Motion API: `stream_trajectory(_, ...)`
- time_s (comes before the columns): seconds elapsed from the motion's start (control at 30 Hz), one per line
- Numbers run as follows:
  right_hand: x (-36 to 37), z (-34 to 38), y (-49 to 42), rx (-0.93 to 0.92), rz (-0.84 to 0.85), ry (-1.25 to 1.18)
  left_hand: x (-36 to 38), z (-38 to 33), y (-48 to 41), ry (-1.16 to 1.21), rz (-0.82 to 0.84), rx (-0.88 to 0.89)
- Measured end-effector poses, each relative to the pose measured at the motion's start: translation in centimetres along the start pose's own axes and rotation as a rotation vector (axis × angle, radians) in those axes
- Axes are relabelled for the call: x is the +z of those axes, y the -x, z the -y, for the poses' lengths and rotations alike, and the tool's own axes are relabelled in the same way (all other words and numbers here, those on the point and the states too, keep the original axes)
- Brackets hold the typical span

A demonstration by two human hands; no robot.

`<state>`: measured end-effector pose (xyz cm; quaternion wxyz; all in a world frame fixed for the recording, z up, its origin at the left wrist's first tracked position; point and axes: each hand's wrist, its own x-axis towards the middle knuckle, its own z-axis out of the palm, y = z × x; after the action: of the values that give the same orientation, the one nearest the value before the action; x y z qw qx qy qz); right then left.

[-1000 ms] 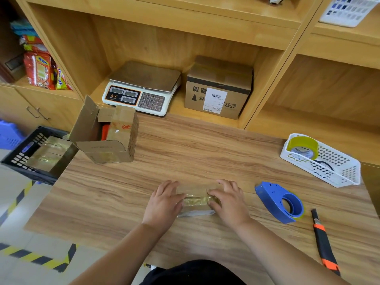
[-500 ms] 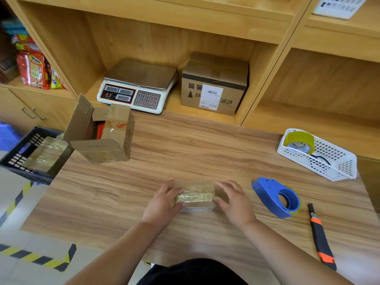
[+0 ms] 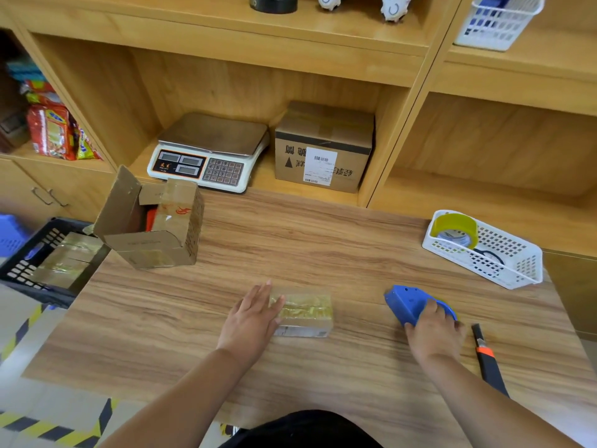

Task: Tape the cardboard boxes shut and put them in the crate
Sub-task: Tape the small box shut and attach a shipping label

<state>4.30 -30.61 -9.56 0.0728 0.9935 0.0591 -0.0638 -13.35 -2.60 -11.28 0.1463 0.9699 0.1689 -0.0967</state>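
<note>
Small box [image 3: 302, 313], lower centre, is likely handling light, stiff, tape-slick; take its short ends. Now left hand [image 3: 252, 318] is pressing one end, fingers [image 3: 263, 291] straight; right hand [image 3: 434, 334] is gripping the tape dispenser [image 3: 410, 305].

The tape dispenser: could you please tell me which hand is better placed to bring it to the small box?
Right, probably: the right hand grips the tape dispenser, while the left hand rests flat against the small box.
</note>
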Motion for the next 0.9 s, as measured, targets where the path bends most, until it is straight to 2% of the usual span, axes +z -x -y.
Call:
stream_trajectory(0.27,-0.3,-0.7,-0.2,0.013,0.12,-0.137,-0.4,-0.9,0.7,0.104,0.086,-0.072)
stream_trajectory(0.37,-0.9,-0.8,-0.3,-0.069,0.107,-0.038,-0.3,-0.7,0.7,0.224,0.085,-0.078)
stream_trajectory(0.43,-1.2,-0.8,-0.5,-0.083,0.065,-0.083,-0.1,-0.7,0.7,0.293,0.07,-0.08)
stream_trajectory(0.57,-2.1,0.3,-0.7,-0.024,0.031,-0.443,-0.1,-0.7,0.7,0.332,0.042,-0.083)
stream_trajectory(0.73,-4.6,3.3,-1.2,0.184,0.027,-0.911,-0.6,-0.7,0.4,0.302,-0.032,-0.051)
stream_trajectory(0.9,-6.8,5.9,-0.3,0.166,0.116,-1.332,-2.1,-0.8,-0.2,0.395,-0.134,-0.049)
